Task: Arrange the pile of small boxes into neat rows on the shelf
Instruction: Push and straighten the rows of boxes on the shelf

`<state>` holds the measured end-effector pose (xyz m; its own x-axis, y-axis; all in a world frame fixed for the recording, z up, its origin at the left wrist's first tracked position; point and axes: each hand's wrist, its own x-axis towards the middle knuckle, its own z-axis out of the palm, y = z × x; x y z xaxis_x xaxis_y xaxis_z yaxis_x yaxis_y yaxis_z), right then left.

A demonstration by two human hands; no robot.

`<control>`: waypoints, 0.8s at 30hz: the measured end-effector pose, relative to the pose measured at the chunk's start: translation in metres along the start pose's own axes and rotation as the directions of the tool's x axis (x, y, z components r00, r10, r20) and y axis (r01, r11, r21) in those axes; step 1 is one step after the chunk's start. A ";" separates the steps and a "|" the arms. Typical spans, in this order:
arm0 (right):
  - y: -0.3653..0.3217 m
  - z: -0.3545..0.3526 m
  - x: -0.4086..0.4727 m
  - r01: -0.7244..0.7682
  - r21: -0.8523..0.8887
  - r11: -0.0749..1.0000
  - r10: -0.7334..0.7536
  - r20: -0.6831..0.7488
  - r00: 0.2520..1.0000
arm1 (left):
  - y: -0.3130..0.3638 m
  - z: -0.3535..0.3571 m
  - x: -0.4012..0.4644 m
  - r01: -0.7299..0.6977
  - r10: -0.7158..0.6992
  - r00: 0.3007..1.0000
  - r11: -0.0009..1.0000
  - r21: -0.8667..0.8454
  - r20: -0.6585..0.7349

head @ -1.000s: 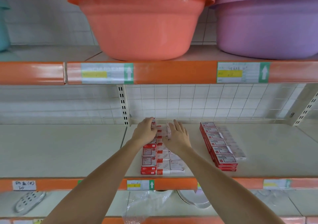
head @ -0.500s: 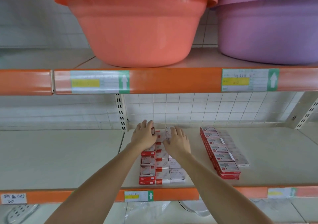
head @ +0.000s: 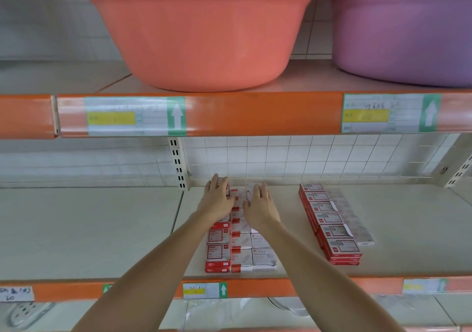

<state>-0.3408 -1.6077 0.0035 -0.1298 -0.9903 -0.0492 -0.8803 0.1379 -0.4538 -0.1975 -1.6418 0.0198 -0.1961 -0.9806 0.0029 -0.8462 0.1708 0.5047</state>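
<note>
— Both hands are far back on the middle shelf (head: 89, 229). Her left hand (head: 217, 201) lies on the rear boxes of the near block, fingers fairly straight and pointing at the back wall, with a small red-and-white box (head: 226, 188) showing at the fingertips.

— Gripping it?

— Hard to say; the fingers cover most of it, so I cannot tell whether they pinch it or just press on it. The right hand (head: 260, 205) is plainer: fingers straight and together, laid flat over the white boxes beside the left hand, holding nothing.

— And the boxes themselves?

— Two groups. The block of small boxes (head: 240, 250) under the forearms runs from the shelf's front edge towards the back in about three columns (red-fronted on the left, white ones on the right). Well apart to the right sits a second row of red boxes (head: 332, 227), stacked and running front to back, with a line of white boxes (head: 356, 225) touching its right side.

— Anything else?

— An orange basin (head: 204, 33) and a purple basin (head: 403, 33) stand on the shelf above. Price labels (head: 135, 116) with green arrows sit on the orange shelf edge strips (head: 263, 113). Behind the boxes is a white wire grid (head: 319, 158). Below, something white and plastic shows, too blurred to name.
</note>
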 end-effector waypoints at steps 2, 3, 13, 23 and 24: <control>0.000 0.000 0.001 -0.001 -0.008 1.000 0.001 0.016 1.000 | 0.000 0.000 0.000 -0.001 0.001 1.000 1.000 0.007 -0.005; 0.000 -0.001 0.001 -0.003 -0.010 1.000 0.003 0.022 1.000 | 0.000 0.001 0.000 -0.001 0.001 1.000 1.000 0.011 -0.006; 0.006 -0.025 -0.007 -0.105 0.203 0.973 0.097 0.050 0.994 | 0.004 -0.008 -0.003 0.021 -0.022 1.000 0.992 0.121 0.007; 0.010 -0.002 -0.035 -0.030 0.076 0.997 0.026 0.064 0.998 | 0.012 -0.002 -0.016 0.027 -0.025 1.000 0.988 0.150 -0.013; 0.010 -0.002 -0.036 -0.025 0.074 0.997 0.021 0.064 0.998 | 0.012 -0.001 -0.017 0.026 -0.024 1.000 0.989 0.148 -0.014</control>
<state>-0.3462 -1.5709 0.0025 -0.1188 -0.9862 -0.1150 -0.8404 0.1616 -0.5173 -0.2039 -1.6233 0.0270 -0.1685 -0.9857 0.0026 -0.9150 0.1574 0.3714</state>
